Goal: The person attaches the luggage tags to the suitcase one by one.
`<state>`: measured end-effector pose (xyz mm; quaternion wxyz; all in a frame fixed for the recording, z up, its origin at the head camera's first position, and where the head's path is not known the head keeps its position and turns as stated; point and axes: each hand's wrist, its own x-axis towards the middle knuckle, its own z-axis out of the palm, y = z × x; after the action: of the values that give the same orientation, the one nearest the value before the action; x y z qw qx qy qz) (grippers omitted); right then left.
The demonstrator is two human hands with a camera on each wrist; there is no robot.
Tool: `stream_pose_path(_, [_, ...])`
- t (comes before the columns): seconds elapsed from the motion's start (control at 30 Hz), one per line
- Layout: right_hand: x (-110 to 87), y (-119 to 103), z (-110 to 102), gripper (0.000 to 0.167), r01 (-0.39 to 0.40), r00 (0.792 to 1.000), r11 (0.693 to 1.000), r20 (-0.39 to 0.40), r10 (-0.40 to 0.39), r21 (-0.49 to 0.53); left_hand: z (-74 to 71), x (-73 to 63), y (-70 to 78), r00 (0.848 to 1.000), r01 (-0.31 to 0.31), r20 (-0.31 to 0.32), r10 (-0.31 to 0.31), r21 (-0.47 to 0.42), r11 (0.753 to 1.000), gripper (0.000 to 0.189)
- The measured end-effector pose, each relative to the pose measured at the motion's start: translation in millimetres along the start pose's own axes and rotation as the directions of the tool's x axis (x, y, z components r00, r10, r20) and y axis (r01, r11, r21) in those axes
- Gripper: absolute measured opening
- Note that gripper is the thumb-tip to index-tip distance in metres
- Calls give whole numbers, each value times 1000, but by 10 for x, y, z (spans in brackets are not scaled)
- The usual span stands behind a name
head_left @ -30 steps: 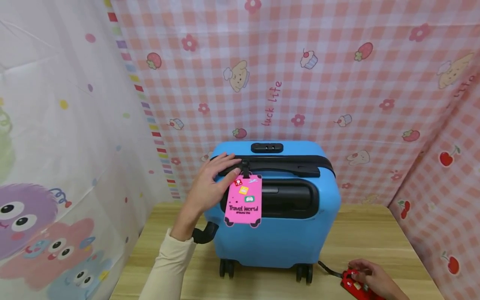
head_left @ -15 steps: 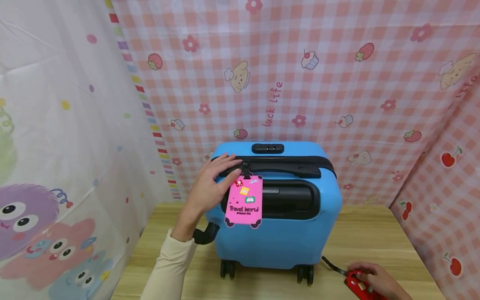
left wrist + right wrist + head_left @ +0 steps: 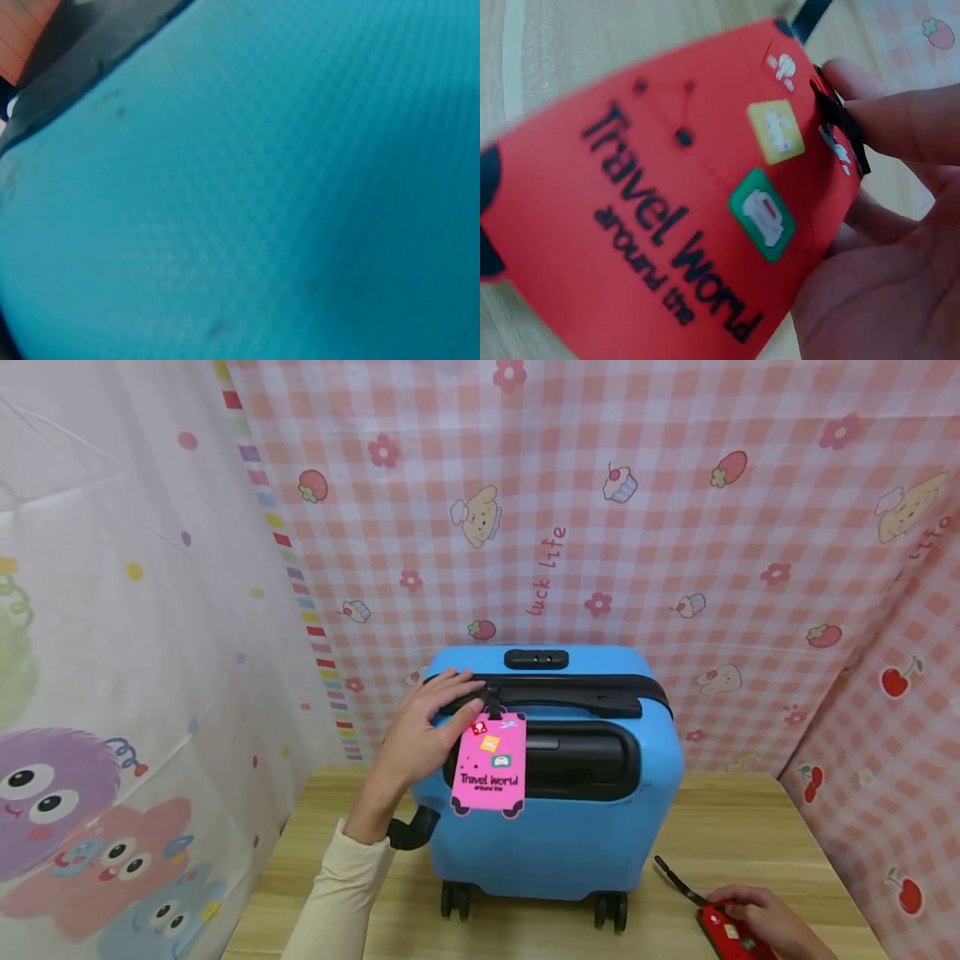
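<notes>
My left hand point(image 3: 423, 731) rests on the upper left of a blue suitcase point(image 3: 551, 852), by its black top handle point(image 3: 570, 697), fingers extended. A pink luggage tag point(image 3: 491, 781) hangs from that handle beside my thumb, in front of a black recessed panel. In the left wrist view, only the suitcase's blue textured shell point(image 3: 247, 195) and some black trim show. Low on the right, my right hand point(image 3: 772, 922) pinches a red luggage tag point(image 3: 697, 202) near its strap end. The tag's black strap point(image 3: 678, 882) sticks out toward the suitcase, apart from it.
The suitcase stands upright on black wheels point(image 3: 611, 910) on a wood-grain table point(image 3: 750, 827). A black curved part point(image 3: 415, 828) juts from its left side. A pink checked cloth point(image 3: 570, 510) hangs behind, and a white cartoon cloth point(image 3: 187, 652) lines the left.
My right hand has shifted a little to the right with the red luggage tag, and the strap's free end has moved away from the suitcase. My left hand stays in place.
</notes>
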<state>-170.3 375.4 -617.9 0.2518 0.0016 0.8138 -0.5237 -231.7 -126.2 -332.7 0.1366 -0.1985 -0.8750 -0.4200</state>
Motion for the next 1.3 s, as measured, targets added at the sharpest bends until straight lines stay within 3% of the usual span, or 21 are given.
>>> stream_pose_path(0.1, [-10, 29, -47, 33, 18, 999, 999, 46, -19, 33, 0, -1, 0, 1000, 0, 2, 0, -1, 1000, 40])
stream_pose_path(0.2, [-23, 23, -58, 34, -1, 999, 997, 45, -2, 74, -2, 0, 1, 1000, 7, 3, -7, -3, 1000, 41])
stream_pose_path(0.57, [-75, -127, 7, 35, -71, 988, 994, -132, 82, 87, -3, -7, -5, 1000, -6, 2, 6, -9, 1000, 40])
stream_pose_path(0.83, [-94, -267, -74, 43, 13, 998, 974, -69, 3, 228, -7, -5, -11, 1000, -17, 1, 17, -5, 1000, 40])
stream_pose_path(1.17, [-124, -493, -104, 37, 82, 992, 963, -114, -54, 258, -3, 0, -4, 1000, -3, 4, 3, -3, 1000, 40])
stream_pose_path(1.3, [-164, -631, -106, 42, 112, 978, 969, -195, -69, 220, -4, 1, -1, 1000, -3, 4, 3, -1, 1000, 40])
